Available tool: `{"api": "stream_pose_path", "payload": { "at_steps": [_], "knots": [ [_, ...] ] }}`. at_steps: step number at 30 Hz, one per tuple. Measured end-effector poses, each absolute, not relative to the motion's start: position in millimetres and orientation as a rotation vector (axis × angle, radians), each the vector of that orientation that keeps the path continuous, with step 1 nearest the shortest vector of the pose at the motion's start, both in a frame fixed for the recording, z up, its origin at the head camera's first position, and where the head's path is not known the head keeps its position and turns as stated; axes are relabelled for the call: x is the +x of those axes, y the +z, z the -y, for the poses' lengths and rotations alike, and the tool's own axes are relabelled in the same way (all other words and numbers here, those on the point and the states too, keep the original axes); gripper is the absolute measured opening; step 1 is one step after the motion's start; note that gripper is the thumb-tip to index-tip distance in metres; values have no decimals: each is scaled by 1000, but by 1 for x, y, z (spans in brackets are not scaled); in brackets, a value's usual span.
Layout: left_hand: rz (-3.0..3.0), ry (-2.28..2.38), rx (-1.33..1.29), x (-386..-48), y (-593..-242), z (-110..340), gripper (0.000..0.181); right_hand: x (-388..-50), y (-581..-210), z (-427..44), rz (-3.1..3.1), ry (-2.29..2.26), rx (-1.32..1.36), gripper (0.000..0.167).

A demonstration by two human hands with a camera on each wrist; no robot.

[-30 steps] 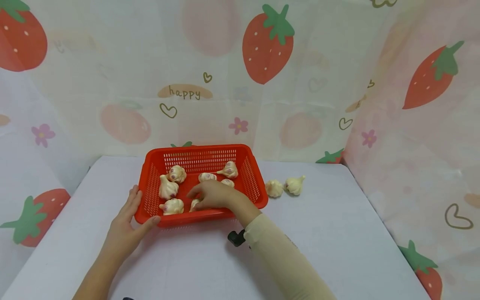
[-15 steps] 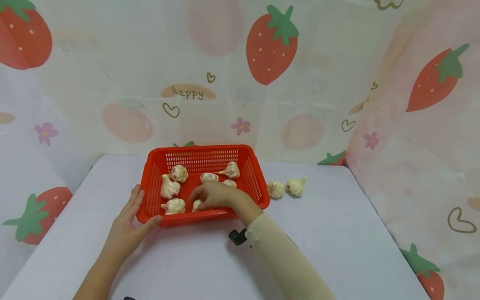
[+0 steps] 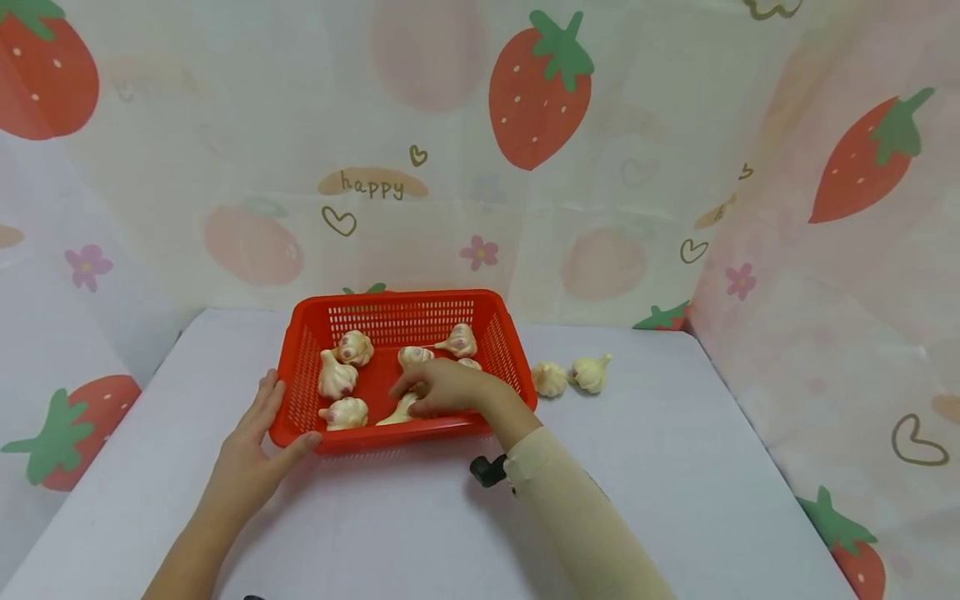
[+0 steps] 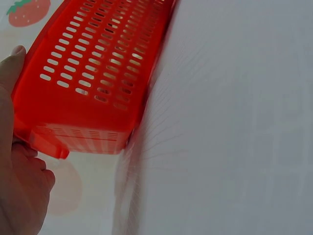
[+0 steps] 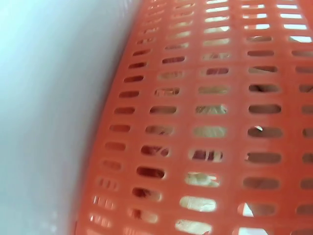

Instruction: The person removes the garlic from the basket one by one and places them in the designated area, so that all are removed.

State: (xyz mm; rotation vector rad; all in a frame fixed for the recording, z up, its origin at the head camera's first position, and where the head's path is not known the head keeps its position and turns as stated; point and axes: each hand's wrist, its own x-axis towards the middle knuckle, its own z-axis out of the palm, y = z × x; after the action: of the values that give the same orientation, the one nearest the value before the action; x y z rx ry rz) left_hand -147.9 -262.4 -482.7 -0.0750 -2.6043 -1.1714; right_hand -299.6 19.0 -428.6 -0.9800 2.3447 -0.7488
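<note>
A red plastic basket (image 3: pixel 348 441) with slotted walls holds several garlic bulbs. My left hand (image 3: pixel 251 457) grips its front left corner, the thumb at the front rim and the other fingers along the left side. In the left wrist view those fingers bend beneath the basket's rim (image 4: pixel 46 144). Reaching over the front rim, my right hand (image 3: pixel 450 388) pinches a garlic bulb (image 3: pixel 400 411), whose stem points left; the hand partly covers the bulb. The right wrist view shows only the basket's slotted wall (image 5: pixel 227 142), with pale bulbs behind the slots.
Two garlic bulbs lie on the white table (image 3: pixel 645 467) right of the basket, a rounder one (image 3: pixel 549 379) and a stemmed one (image 3: pixel 591 373). Behind stands a strawberry-print cloth (image 3: pixel 450 208). A small black object (image 3: pixel 489 471) shows beside the right wrist.
Inside the basket, my right hand has shifted slightly right with the garlic bulb, and more of its stem now shows. The left hand and basket have stayed in place.
</note>
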Motion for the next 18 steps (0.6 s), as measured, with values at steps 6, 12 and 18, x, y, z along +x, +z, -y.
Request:
{"api": "stream_pose_path", "payload": {
  "at_steps": [6,12,18],
  "knots": [
    [2606,-1171,-70,-148,-484,263,97,-300,-428,-24,-2354,-715,-985,33],
    [2596,-1177,-82,-149,-485,263,97,-301,-428,-31,-2360,-698,-980,38],
    [2598,-1173,-79,-149,-484,263,96,-304,-430,-36,-2373,-676,-1014,35]
  ]
}}
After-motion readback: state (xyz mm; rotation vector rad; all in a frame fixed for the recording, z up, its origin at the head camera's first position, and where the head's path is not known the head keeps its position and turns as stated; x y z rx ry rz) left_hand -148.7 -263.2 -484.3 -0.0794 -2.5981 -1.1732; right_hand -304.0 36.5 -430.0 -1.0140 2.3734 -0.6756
